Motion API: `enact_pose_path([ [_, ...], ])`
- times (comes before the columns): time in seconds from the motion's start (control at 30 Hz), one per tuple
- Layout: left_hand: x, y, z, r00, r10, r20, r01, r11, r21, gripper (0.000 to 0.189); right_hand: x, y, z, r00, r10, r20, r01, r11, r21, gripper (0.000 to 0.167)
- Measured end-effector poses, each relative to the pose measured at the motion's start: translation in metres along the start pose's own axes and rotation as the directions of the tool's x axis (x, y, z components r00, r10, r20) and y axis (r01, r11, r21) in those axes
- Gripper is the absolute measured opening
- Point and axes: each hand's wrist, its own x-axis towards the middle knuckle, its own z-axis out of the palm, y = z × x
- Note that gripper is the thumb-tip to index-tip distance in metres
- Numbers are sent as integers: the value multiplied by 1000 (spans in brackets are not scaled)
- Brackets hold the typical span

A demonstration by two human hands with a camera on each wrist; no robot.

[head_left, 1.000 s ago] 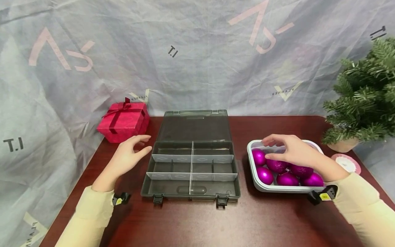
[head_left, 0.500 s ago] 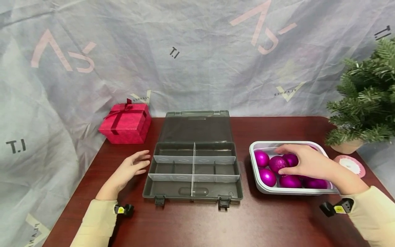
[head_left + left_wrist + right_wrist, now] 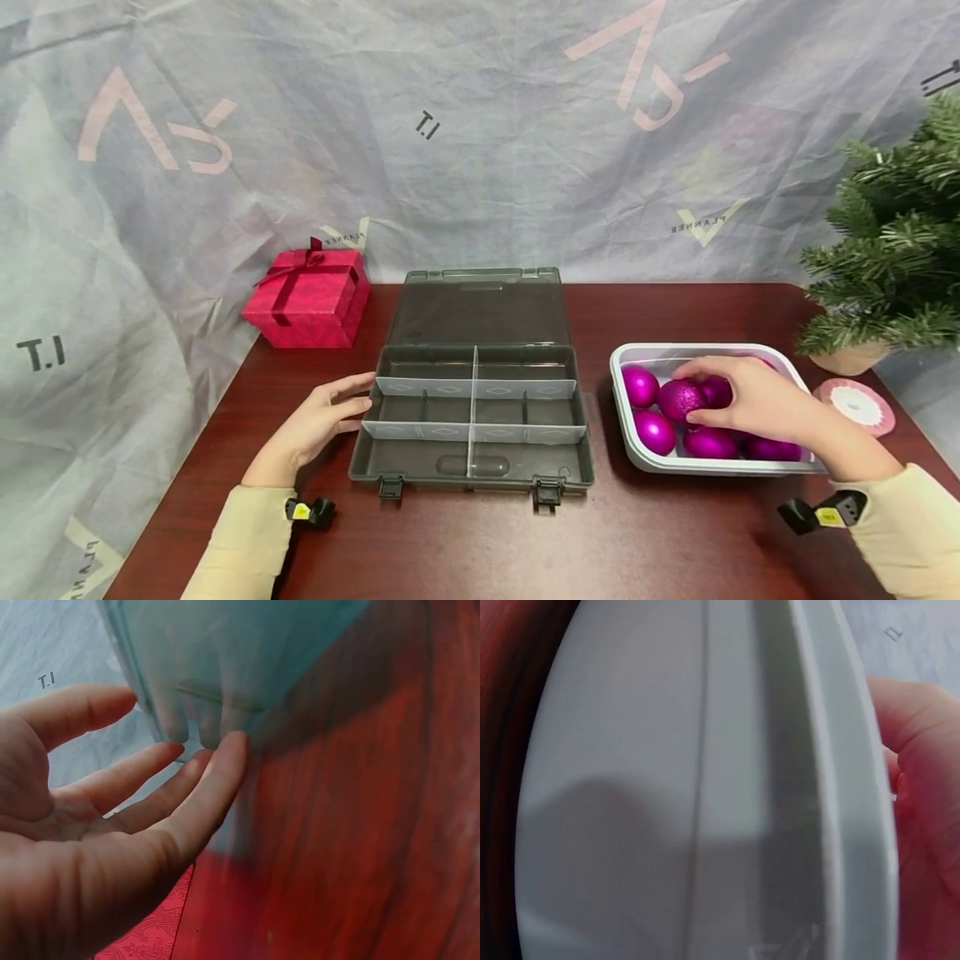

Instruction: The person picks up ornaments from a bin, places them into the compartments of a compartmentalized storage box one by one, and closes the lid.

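In the head view my right hand (image 3: 765,404) reaches into a white plastic tub (image 3: 652,463) of magenta Christmas baubles. Its thumb and fingers are curled round a glittery magenta bauble (image 3: 681,402). In the right wrist view the tub's wall (image 3: 630,750) hides most of the hand (image 3: 930,795) and all the baubles. My left hand (image 3: 318,425) is at the left side of a dark see-through compartment box (image 3: 420,454), fingertips right at its wall. The left wrist view shows these fingers (image 3: 195,795) spread and loosely bent against the box's side (image 3: 225,667).
The compartment box's lid (image 3: 480,312) lies back behind it, and white dividers split the inside. A red gift box (image 3: 311,300) stands at the back left. At the right are a small artificial fir tree (image 3: 892,258) and a pink ribbon roll (image 3: 877,408).
My right hand has lowered into the tub and closed round the glittery bauble. My left hand has come down and right, to the compartment box's left side. The head view has shifted slightly.
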Motion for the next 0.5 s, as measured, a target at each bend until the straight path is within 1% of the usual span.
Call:
enact_pose_path([
  [0.1,0,0,0,1000,7,3,-7,1000,-8,62,0,-1,-2,998,-38,-47,39,999,6,53],
  [0.17,1,0,1,1000,6,-3,-6,1000,-8,62,0,-2,-5,997,-44,-67,46,998,34,54],
  [0.3,2,0,0,1000,5,-5,-5,1000,-5,62,1,-6,-13,998,9,-63,-3,995,101,55],
  [0.4,2,-1,0,1000,1,-7,-1,1000,-4,62,3,-9,-18,997,57,-46,-49,985,166,57],
  [0.5,2,-1,0,1000,4,-5,-4,1000,-1,63,7,-14,-22,995,88,-49,-76,973,220,60],
])
